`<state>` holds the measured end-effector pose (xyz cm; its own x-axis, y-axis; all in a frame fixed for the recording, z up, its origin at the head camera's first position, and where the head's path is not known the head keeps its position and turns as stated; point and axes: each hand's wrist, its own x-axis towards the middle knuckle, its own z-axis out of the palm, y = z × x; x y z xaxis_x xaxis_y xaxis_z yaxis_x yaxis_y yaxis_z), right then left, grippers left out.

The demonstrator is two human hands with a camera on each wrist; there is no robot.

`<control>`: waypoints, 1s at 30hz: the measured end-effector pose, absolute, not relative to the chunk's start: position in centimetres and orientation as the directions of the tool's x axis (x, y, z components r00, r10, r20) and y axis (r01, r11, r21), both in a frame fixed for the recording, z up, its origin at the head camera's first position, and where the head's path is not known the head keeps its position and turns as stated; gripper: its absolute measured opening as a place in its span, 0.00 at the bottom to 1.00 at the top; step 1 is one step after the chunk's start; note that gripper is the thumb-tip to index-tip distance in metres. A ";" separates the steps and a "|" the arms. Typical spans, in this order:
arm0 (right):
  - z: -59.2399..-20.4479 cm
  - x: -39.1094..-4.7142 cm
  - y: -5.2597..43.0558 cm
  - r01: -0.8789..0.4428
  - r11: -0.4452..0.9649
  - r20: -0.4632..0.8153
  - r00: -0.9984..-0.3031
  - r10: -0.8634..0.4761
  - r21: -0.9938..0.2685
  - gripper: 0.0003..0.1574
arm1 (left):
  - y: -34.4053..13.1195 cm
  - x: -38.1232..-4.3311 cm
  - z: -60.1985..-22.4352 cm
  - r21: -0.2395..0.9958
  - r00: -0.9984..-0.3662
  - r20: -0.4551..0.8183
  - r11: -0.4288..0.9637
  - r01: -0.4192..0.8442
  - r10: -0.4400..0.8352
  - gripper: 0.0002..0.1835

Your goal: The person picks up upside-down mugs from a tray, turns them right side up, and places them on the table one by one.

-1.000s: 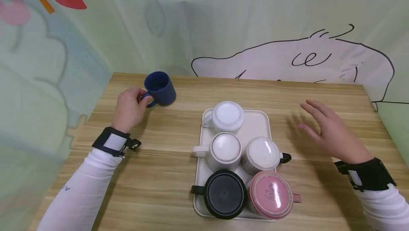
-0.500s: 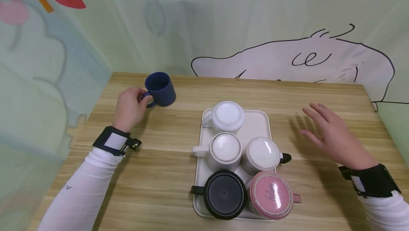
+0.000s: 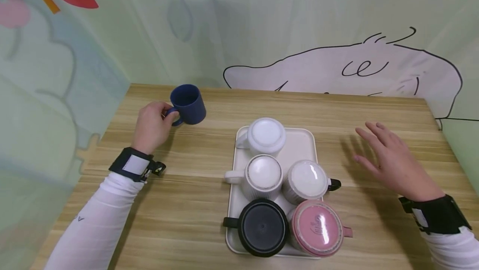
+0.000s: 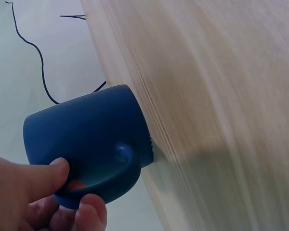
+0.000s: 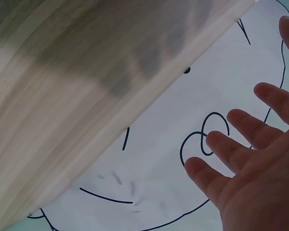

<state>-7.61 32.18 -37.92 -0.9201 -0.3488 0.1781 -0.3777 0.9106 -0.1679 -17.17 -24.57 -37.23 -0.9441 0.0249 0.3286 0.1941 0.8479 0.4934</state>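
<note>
At the table's back left stands a dark blue mug (image 3: 191,106), upright with its mouth up. My left hand (image 3: 151,126) pinches its handle between thumb and fingers; the left wrist view shows the thumb on the upper part of the blue handle (image 4: 130,173). Over the right side of the table is my right hand (image 3: 396,162), fingers spread and holding nothing. Between the hands, a white tray (image 3: 304,139) carries upside-down mugs: a white mug (image 3: 266,133), a ribbed white mug (image 3: 263,172), a white mug with a black handle (image 3: 307,178), a black mug (image 3: 263,227) and a pink mug (image 3: 317,228).
The wooden table (image 3: 179,203) ends at the back against a pale curtain (image 3: 284,20) printed with cartoon outlines. Another printed curtain (image 3: 45,116) hangs along the left side. The tray's back right corner shows bare surface. Several mug handles jut past the tray's sides.
My right hand has shifted slightly toward me and to the right, fingers still spread. The left hand keeps its hold on the blue mug's handle, and the mug stays in place.
</note>
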 end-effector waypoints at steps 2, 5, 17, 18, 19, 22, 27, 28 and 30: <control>-38.0 -7.6 32.2 -0.363 0.917 0.164 -0.927 -0.338 -0.167 0.48 | -24.5 -17.1 -37.2 0.494 -0.946 0.324 0.848 0.191 0.024 0.13; -38.2 -7.5 32.3 -0.342 0.925 0.140 -0.937 -0.321 -0.165 0.49 | -24.5 -17.1 -37.1 0.496 -0.948 0.318 0.848 0.188 0.024 0.13; -38.7 -7.1 32.3 -0.337 0.929 0.121 -0.940 -0.321 -0.155 0.49 | -24.6 -16.8 -37.2 0.494 -0.943 0.334 0.851 0.180 0.005 0.15; -38.7 -7.1 32.3 -0.340 0.927 0.123 -0.938 -0.324 -0.156 0.49 | -24.6 -16.8 -37.2 0.490 -0.942 0.337 0.854 0.176 0.001 0.17; -38.7 -7.1 32.3 -0.343 0.926 0.124 -0.937 -0.326 -0.159 0.49 | -24.6 -16.7 -37.1 0.487 -0.940 0.341 0.856 0.174 -0.002 0.18; -38.6 -6.9 32.3 -0.348 0.923 0.126 -0.935 -0.331 -0.165 0.49 | -24.6 -16.4 -36.9 0.481 -0.936 0.351 0.861 0.169 -0.013 0.21; -38.3 -6.8 32.0 -0.351 0.921 0.133 -0.934 -0.331 -0.171 0.49 | -24.4 -15.8 -36.3 0.476 -0.930 0.365 0.865 0.159 -0.030 0.24; -38.3 -6.7 32.0 -0.354 0.919 0.138 -0.933 -0.333 -0.173 0.49 | -24.3 -15.7 -36.2 0.473 -0.929 0.369 0.866 0.161 -0.029 0.24; -38.1 -6.7 31.9 -0.362 0.915 0.146 -0.929 -0.339 -0.179 0.49 | -24.2 -15.4 -36.0 0.463 -0.925 0.380 0.870 0.172 -0.019 0.24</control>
<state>-6.67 31.87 -38.11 -0.9292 -0.3393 0.1463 -0.3621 0.9149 -0.1786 -15.44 -24.19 -36.01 -0.9247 -0.0191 0.3801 0.1722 0.8697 0.4626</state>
